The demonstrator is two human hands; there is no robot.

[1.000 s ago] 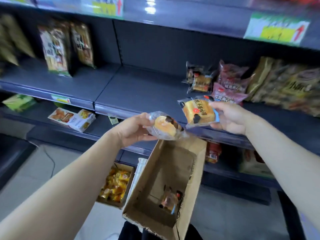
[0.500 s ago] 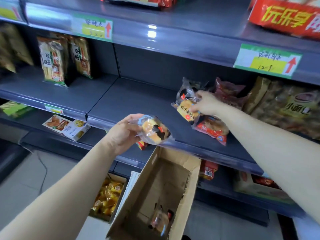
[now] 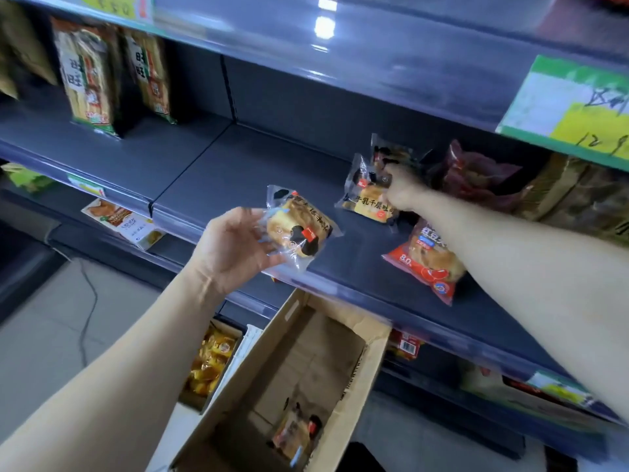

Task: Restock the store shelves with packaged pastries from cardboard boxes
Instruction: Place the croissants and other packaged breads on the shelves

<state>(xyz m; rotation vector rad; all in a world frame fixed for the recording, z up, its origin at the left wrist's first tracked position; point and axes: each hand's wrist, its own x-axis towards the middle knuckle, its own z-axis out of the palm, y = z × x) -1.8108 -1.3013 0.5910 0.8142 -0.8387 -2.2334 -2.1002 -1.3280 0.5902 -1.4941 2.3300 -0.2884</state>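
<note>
The middle shelf point(image 3: 258, 172) is the work surface; most of its left and centre area carries no stock. Below it, the open cardboard box point(image 3: 354, 376) stands against the shelf edge, with one wrapped pastry point(image 3: 296, 434) visible at its bottom.

Your right hand point(image 3: 403, 192) reaches to the back of the shelf. Its grip is pressed together on the top edge of the layered-toast packet point(image 3: 367, 204), which rests on the shelf just in front of another clear packet point(image 3: 391, 155). A red pastry packet point(image 3: 425, 260) lies near the shelf's front edge, under your forearm.

Your left hand point(image 3: 235, 247) holds a clear-wrapped pastry point(image 3: 299, 229) over the front lip of the shelf. The grip pinches the packet's left side, with the thumb on the film.

Handling, judged from appearance:
- Treat each packet as light and soft; the bread likely crushes under a firm squeeze.
- The film looks smooth and probably slippery.
- Take hold at the sealed end seam or lightly across the sides, not on the pastry's centre.
- Set packets down flat; a loose packet near the lip may slide off.
</note>
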